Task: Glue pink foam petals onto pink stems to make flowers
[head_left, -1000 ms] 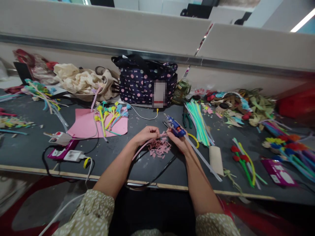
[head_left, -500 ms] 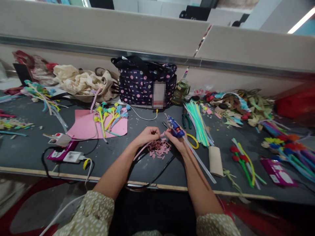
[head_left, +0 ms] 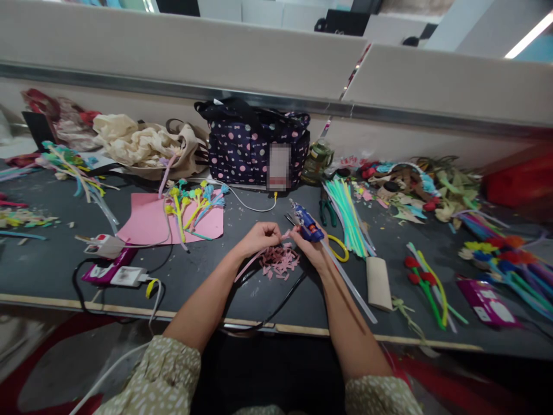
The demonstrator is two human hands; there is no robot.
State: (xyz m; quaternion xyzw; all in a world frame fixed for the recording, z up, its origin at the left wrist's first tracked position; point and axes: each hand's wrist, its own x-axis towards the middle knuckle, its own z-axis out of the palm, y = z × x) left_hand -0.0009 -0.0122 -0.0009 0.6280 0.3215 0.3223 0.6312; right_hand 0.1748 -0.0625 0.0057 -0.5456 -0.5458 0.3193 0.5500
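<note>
My left hand (head_left: 264, 236) is closed, its fingers pinching a thin pink stem (head_left: 248, 266) that trails down to the left below the wrist. My right hand (head_left: 306, 244) is closed around a blue hot glue gun (head_left: 309, 225), its nozzle tilted up and left. From its back a long clear glue stick (head_left: 352, 283) slants down over the right forearm. Between the two hands' fingertips shows a small pink piece (head_left: 286, 234); its far end is hidden by the fingers. Just below lies a heap of short pink strips (head_left: 280, 261) on the dark table (head_left: 203, 276).
A pink sheet (head_left: 142, 216) bears yellow and blue pipe-cleaner flowers (head_left: 196, 207). Behind stand a dotted bag (head_left: 242, 144) and a bottle (head_left: 318, 161). To the right lie pliers (head_left: 327, 211), green stems (head_left: 348, 219), a beige block (head_left: 379, 283) and red flowers (head_left: 421, 279). Plugs (head_left: 106, 246) sit left.
The glue gun has tilted very slightly, and the lower end of its glue stick has shifted a little left. Both hands stay in nearly the same place.
</note>
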